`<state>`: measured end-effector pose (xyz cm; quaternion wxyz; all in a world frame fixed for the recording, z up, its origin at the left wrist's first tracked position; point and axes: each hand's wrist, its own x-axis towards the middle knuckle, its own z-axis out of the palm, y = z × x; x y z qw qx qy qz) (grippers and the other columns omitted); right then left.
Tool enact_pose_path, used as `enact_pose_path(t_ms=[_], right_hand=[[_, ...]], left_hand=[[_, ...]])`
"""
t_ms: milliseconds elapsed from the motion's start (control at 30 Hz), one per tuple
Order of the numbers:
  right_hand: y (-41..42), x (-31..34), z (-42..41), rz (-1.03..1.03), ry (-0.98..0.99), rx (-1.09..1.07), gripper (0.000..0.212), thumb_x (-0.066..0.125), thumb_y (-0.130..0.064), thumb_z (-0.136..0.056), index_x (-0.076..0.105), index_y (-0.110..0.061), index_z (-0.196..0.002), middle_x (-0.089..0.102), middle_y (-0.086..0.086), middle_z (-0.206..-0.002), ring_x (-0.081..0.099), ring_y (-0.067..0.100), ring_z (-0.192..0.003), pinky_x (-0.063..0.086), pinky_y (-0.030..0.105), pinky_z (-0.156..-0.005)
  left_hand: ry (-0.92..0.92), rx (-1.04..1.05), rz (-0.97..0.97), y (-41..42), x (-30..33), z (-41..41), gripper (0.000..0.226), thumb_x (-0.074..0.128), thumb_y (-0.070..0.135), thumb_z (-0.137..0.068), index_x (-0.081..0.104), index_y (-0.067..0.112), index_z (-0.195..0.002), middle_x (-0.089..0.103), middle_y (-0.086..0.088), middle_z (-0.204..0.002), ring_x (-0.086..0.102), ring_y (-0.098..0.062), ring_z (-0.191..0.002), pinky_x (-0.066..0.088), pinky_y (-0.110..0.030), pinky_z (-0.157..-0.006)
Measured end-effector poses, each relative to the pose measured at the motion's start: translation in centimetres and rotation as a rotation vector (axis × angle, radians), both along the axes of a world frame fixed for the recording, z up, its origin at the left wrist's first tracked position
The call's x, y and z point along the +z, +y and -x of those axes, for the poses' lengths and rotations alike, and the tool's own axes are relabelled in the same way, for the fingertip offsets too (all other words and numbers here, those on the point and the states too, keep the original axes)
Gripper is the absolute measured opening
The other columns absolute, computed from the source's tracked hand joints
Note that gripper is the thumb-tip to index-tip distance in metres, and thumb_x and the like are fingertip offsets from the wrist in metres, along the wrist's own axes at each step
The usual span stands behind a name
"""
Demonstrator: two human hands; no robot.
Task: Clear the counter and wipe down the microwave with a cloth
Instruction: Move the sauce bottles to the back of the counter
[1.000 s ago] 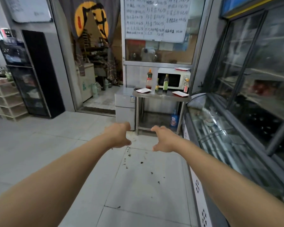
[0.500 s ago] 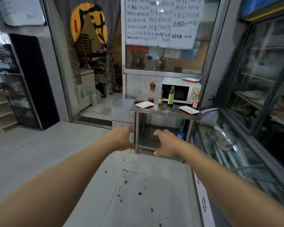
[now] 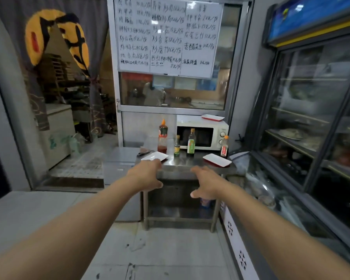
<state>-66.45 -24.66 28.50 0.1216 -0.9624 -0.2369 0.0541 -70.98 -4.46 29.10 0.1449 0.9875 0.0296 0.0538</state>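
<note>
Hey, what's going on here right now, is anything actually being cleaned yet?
Not yet. A person reaches both empty hands toward a steel counter: the left hand near a white tray, the right hand below another tray. Four sauce bottles, among them a green-labelled bottle, stand before the microwave, which carries a third tray. No cloth shows.

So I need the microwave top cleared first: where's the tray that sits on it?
In the head view the tray lies on the microwave, toward its right rear corner, just under the window ledge.
</note>
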Motion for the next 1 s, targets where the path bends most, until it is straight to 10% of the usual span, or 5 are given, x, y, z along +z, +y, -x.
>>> enact_pose_path(t_ms=[1000], right_hand=[[13.9,-6.1,-38.7,0.022,0.149,0.022,0.084,0.069,-0.029,-0.080,0.021,-0.021,-0.148,0.027,0.009,-0.149,0.034,0.029,-0.134,0.037,0.038,-0.106]], left_hand=[[0.128,0.054,0.020,15.0,-7.5,-37.5,0.059,0.072,0.028,-0.077,0.045,0.021,-0.129,0.054,-0.004,-0.130,0.052,-0.023,-0.114,0.046,-0.031,-0.089]])
